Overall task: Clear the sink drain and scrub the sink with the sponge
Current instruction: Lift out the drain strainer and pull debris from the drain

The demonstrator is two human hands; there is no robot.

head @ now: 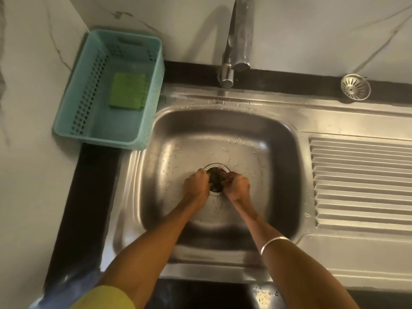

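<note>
Drain [215, 178] debris sits between left hand [196, 182] and right hand [236, 186], both pinching it.

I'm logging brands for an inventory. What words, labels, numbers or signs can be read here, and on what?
None can be read. The faucet, sink, sponge, basket and strainer show no lettering. Speckled marks at the bottom edge are too blurred to read.
</note>
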